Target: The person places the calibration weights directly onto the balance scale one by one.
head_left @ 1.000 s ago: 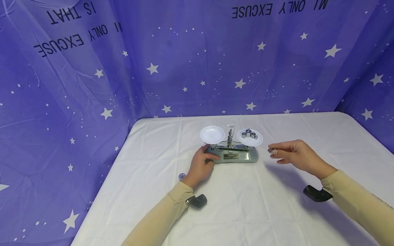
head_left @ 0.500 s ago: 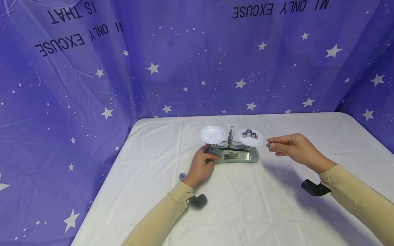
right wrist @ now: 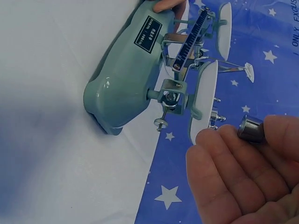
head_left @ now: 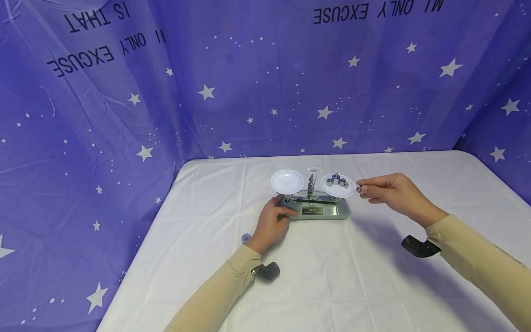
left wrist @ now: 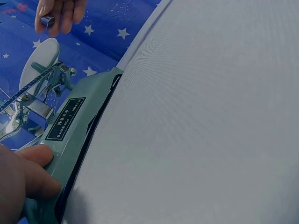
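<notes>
Now, right hand (head_left: 396, 194): thumb and fingertips drawn together in a pinch on a metal weight, the other fingers lying loosely extended side by side
Held weight (right wrist: 252, 129): between the right thumb and fingertips, its shiny end facing out past them
Right pan (head_left: 338, 192): white dish just beside the right fingertips; whether they touch its rim I cannot tell
Standing weights (head_left: 336, 180): a small cluster on that pan, just past the right fingertips, differing in size
Left hand (head_left: 270, 224): at the left end of the scale, thumb and finger laid on the base; the rest is hidden, so I cannot tell how far it closes
Scale base (head_left: 332, 213): green, under the left fingers, reaching across toward the right hand
Nameplate (head_left: 312, 210): dark, on the base front, just right of the left fingers
Left pan (head_left: 287, 180): white dish, just beyond the left fingers
Small round object (head_left: 246, 238): close by the left wrist, partly covered by it
Tablecloth (head_left: 315, 286): white, beneath both hands
Curtain (head_left: 257, 64): purple-blue with white stars, well beyond both hands
</notes>
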Available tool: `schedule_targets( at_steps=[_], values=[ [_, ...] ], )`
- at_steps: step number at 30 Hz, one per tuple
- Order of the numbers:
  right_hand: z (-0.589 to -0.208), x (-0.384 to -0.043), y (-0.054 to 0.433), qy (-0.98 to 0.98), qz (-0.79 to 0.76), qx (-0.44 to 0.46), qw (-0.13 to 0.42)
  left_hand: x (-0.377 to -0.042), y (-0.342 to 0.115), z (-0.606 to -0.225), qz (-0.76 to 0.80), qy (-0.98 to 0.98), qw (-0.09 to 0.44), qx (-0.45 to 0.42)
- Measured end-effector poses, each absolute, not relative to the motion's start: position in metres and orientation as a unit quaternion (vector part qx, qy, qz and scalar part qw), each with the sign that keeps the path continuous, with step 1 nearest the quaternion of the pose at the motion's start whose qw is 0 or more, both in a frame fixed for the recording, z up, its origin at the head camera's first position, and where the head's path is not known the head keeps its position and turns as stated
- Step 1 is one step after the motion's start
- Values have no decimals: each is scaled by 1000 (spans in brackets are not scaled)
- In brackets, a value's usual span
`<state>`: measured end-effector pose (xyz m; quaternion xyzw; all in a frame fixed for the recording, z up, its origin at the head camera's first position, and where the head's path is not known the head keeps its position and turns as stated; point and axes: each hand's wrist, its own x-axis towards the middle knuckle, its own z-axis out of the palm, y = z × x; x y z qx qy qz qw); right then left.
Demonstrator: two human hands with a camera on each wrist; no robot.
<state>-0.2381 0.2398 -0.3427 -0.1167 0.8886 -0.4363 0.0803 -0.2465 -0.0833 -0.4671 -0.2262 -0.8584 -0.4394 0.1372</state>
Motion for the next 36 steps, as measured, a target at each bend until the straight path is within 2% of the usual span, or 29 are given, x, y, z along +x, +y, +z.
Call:
schedule_targets(
  at_steps=[13,30,36],
  values=[
    [-340,-245,230,903,-409,-117,60,-246,-83,-466,-437,-863,127,-220],
    [-349,-256,211,938,-315,-144,-34,-245,-84,-466,-443,-859,129,-220],
    [-351,-257,206,936,-314,-153,-48,-245,-84,-465,-447,-854,137,-228]
  ],
)
